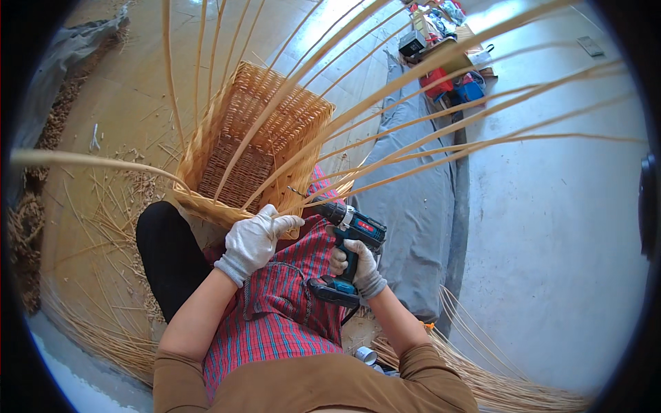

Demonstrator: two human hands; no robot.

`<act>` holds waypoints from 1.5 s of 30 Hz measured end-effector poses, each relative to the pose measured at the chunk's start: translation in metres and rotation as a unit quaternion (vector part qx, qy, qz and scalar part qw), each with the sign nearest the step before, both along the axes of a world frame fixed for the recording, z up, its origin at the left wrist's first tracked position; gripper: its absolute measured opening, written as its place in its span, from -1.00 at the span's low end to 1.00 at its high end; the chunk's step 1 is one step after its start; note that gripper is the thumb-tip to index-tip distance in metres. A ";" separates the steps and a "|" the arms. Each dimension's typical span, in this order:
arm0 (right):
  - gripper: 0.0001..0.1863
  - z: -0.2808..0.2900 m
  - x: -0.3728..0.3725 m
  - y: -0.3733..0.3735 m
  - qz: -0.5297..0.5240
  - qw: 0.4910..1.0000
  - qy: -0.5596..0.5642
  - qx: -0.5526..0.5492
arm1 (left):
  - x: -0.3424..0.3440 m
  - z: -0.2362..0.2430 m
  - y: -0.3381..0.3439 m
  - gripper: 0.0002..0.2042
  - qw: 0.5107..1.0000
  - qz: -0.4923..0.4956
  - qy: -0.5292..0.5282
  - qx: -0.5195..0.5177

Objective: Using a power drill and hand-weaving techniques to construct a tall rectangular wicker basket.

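A rectangular wicker basket [237,162] lies tilted against my knees, its open side facing up and its floor woven in darker brown. Long pale canes [385,96] stick out from its rim and fan toward the top and right. My gloved left hand [253,237] is closed at the near rim corner, fingers gripping the edge. In my gloved right hand [354,265] is a teal and black cordless drill [351,230], held by its handle. The drill's bit [297,191] points left at the basket's right near corner; whether it touches the weave I cannot tell.
Bundles of canes lie on the floor at lower left [110,344] and lower right [482,372]. Cane scraps [113,220] litter the floor to the left. A grey cloth [413,227] stretches along the right. Boxes and a blue container [469,91] stand at the far right.
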State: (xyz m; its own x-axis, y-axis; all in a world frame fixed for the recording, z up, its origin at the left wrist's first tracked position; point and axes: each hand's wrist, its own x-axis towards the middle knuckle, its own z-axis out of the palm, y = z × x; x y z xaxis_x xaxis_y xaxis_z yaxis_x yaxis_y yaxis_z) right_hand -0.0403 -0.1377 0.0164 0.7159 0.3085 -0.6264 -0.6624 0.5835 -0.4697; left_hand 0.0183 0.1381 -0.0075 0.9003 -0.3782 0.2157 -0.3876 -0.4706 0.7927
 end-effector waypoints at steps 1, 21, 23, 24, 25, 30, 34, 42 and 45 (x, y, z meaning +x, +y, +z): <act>-0.34 0.003 -0.002 0.000 -0.004 1.000 -0.008 0.027 | -0.001 -0.001 0.001 -0.61 1.000 -0.001 -0.002 0.000; -0.58 0.210 0.009 0.055 0.414 0.626 -0.178 -0.636 | 0.003 0.010 -0.003 -0.77 0.998 0.005 0.050 -0.034; -0.57 0.212 0.015 0.060 0.408 0.627 -0.168 -0.642 | 0.003 0.010 -0.004 -0.75 0.997 0.000 0.067 -0.032; -0.56 0.212 0.017 0.061 0.412 0.617 -0.182 -0.645 | 0.003 0.009 -0.004 -0.75 0.997 0.002 0.069 -0.030; -0.56 0.212 0.018 0.060 0.412 0.629 -0.162 -0.639 | 0.002 0.009 -0.005 -0.74 0.997 0.004 0.065 -0.040; -0.55 0.208 0.016 0.054 0.415 0.632 -0.149 -0.638 | 0.003 0.011 -0.005 -0.72 0.997 -0.006 0.067 -0.041; -0.55 0.206 0.016 0.053 0.410 0.634 -0.173 -0.632 | 0.003 0.012 -0.005 -0.72 0.998 -0.009 0.060 -0.024; -0.56 0.214 0.023 0.061 0.409 0.644 -0.137 -0.632 | 0.003 0.003 -0.011 -0.75 0.992 -0.017 0.090 -0.084; -0.55 0.214 0.032 0.060 0.481 0.561 -0.192 -0.646 | 0.004 0.003 -0.012 -0.78 0.986 -0.016 0.106 -0.127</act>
